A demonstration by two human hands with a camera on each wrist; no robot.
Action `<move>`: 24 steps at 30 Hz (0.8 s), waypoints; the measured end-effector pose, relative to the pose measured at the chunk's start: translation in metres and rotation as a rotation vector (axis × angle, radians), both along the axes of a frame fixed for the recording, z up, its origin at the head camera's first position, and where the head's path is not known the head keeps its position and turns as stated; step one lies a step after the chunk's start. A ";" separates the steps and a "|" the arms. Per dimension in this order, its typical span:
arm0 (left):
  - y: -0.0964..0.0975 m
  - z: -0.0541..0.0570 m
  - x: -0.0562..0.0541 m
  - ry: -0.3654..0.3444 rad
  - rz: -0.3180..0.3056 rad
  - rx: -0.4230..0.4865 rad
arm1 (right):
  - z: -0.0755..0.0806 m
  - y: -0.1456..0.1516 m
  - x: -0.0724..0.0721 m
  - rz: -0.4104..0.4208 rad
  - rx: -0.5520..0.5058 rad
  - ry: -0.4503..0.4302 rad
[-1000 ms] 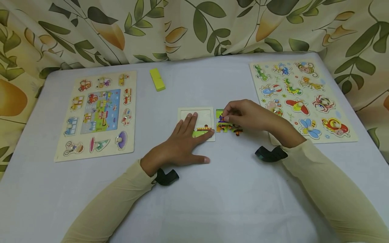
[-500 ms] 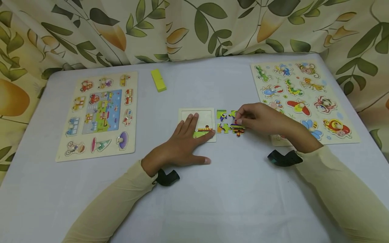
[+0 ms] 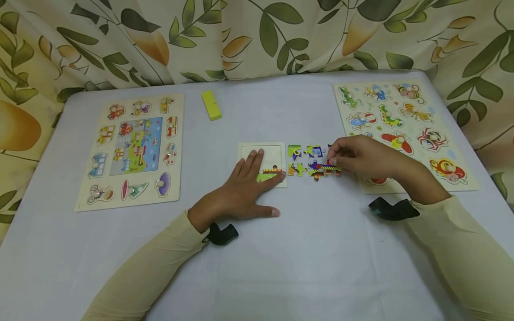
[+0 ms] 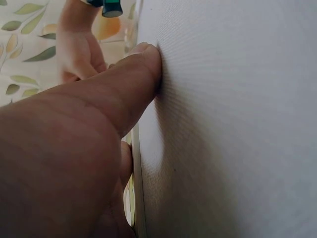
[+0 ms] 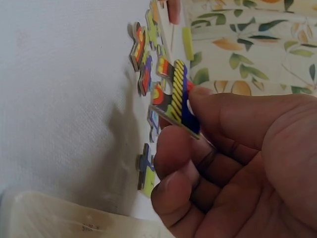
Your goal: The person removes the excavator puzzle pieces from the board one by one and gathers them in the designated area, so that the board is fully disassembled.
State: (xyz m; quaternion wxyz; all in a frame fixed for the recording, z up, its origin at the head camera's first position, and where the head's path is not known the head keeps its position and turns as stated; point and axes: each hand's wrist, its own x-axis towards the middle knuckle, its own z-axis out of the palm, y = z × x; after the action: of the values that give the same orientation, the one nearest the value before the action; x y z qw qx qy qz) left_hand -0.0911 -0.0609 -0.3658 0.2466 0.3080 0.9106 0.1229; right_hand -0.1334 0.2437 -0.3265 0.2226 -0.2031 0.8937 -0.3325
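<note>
My left hand (image 3: 241, 194) lies with fingers spread over a small square wooden puzzle tray (image 3: 274, 156). Green and red-yellow printing shows in the tray's lower right part. In the left wrist view the thumb (image 4: 141, 67) rests on the tablecloth beside the tray. My right hand (image 3: 361, 154) pinches a jigsaw piece (image 5: 177, 96) with yellow-black stripes, blue and red, between thumb and fingers. It is tilted, close over the cloth. Loose jigsaw pieces lie right of the tray: a green one (image 3: 294, 149), an orange-green one (image 3: 297, 169), a blue-framed one (image 3: 315, 151) and a blue-red one (image 3: 316, 170).
A vehicle peg puzzle board (image 3: 170, 196) lies at the left, an insect peg puzzle board (image 3: 409, 125) at the right, partly under my right forearm. A yellow block (image 3: 211, 105) lies towards the back. A leaf-patterned curtain (image 3: 257, 40) hangs behind the table.
My right hand has moved right in steps along the loose pieces, uncovering several of them, and now holds a striped piece farther right. The left hand stays on the tray.
</note>
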 end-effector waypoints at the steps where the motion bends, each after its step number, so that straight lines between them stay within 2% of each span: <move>1: 0.000 0.000 0.000 0.000 0.000 -0.001 | 0.000 0.001 0.000 0.004 0.004 -0.006; 15: -0.001 -0.002 -0.001 -0.001 -0.008 0.010 | 0.002 0.003 -0.001 0.000 0.096 0.009; 24: -0.002 -0.002 0.000 0.014 -0.014 0.024 | -0.002 0.004 0.000 -0.015 0.145 0.052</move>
State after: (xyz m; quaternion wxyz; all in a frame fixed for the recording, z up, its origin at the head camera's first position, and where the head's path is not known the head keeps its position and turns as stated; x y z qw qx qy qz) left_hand -0.0908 -0.0630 -0.3679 0.2373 0.3182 0.9086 0.1300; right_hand -0.1338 0.2474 -0.3283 0.2107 -0.1882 0.9225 -0.2630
